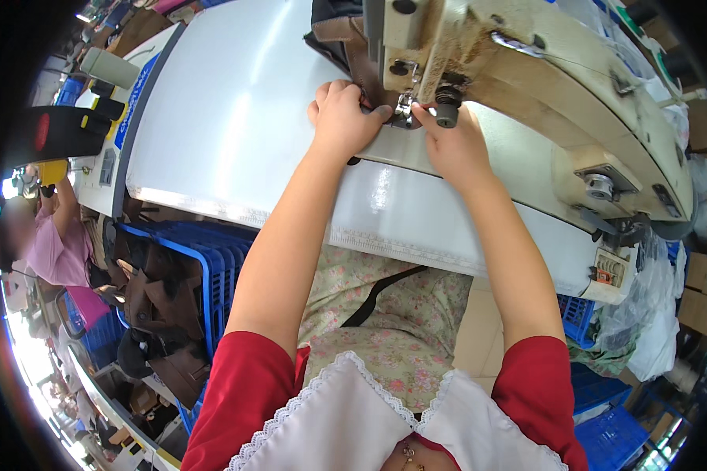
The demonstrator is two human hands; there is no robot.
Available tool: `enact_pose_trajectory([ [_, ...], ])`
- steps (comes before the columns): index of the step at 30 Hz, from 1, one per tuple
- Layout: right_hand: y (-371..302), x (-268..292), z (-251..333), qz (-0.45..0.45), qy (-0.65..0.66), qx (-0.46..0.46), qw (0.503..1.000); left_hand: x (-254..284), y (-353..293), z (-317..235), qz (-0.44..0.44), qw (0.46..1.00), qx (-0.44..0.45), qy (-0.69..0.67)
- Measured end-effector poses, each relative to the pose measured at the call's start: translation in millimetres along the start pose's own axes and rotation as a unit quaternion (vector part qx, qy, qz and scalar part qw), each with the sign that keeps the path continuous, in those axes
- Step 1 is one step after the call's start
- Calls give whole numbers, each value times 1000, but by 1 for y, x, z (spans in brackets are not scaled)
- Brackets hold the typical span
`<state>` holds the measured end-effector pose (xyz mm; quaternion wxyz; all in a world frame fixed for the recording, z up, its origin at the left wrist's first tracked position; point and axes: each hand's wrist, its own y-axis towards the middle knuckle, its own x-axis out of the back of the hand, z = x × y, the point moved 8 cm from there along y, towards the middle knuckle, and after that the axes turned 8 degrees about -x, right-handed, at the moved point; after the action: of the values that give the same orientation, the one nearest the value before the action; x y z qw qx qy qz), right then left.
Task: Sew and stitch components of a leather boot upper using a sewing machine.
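Note:
At the sewing machine (518, 71), a brown leather-like piece (360, 63) with black parts lies beside the machine head and runs toward the presser foot (404, 108). My left hand (344, 118) is closed on its near edge, fingers curled and thumb pointing at the foot. On the other side of the foot is my right hand (457, 141), one fingertip close beside it. Its remaining fingers are bent and partly hidden behind the dark round knob (448, 106), so what they grip does not show.
The white machine table (212, 118) has a ruler strip along its front edge. Blue crates (220, 275) with brown pieces stand at the left, where another person in pink (59, 247) works. Clear plastic bags (644, 306) and cardboard boxes (701, 314) are at the right.

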<state>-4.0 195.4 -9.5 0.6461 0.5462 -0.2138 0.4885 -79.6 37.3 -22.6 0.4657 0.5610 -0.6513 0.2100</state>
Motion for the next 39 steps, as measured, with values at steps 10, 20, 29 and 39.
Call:
enact_pose_trajectory([
  [10,-78,155,11,17,183,-121,975,-1,-1,10,25,1000,-9,11],
  [20,-271,305,-184,-172,-86,-450,872,43,-17,-45,-29,931,-339,134],
  [29,-258,254,-189,87,-94,-393,911,16,8,-29,58,813,-490,309],
  [39,-270,264,-194,-1,-55,-384,922,6,9,-54,89,813,-517,253],
])
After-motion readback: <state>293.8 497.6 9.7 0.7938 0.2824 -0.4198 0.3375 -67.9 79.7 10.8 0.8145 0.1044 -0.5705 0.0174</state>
